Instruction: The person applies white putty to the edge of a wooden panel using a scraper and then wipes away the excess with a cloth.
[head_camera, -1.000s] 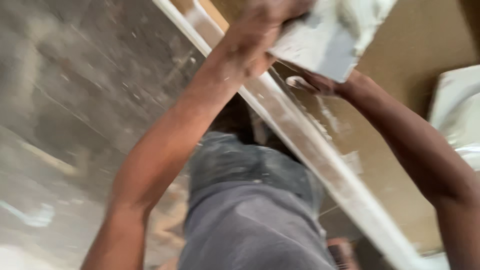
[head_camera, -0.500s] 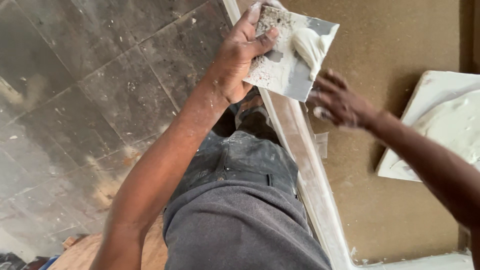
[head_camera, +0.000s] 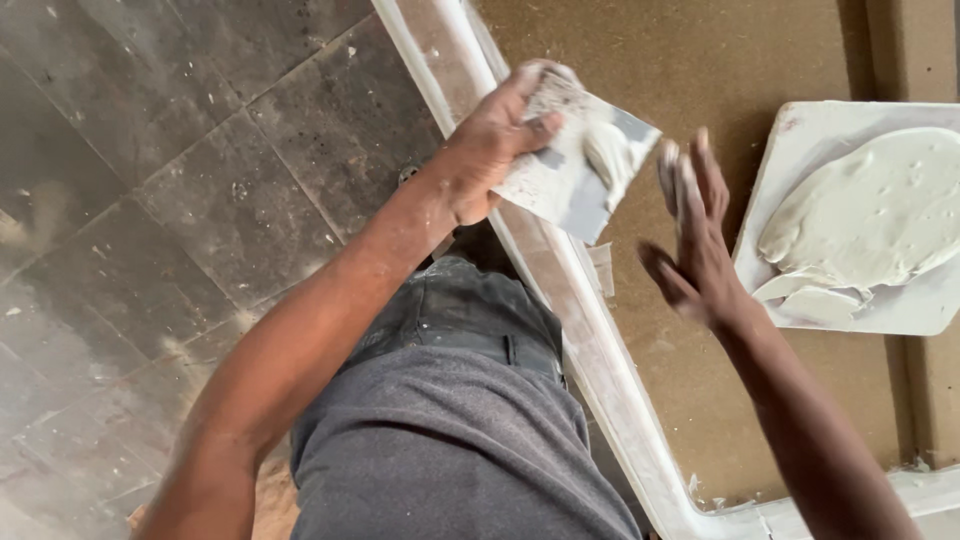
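While the left hand (head_camera: 495, 145) grips the putty-smeared metal blade (head_camera: 580, 165) as before, over the white edge strip (head_camera: 590, 340), the right hand (head_camera: 695, 240) has drawn off to its right, fingers spread and empty. More of the white board of putty (head_camera: 860, 220) now shows at far right on the brown surface (head_camera: 720, 80).

Bare arms, grey top, dusty dark jeans

The person wears a plain grey knit shirt (head_camera: 450, 450) over dark, faded jeans (head_camera: 460, 310) flecked with pale dust. Both forearms are bare, without sleeves, watch or gloves. White paste smears the fingertips of the right hand (head_camera: 695, 240), and pale specks dot the left hand (head_camera: 490, 150) and wrist.
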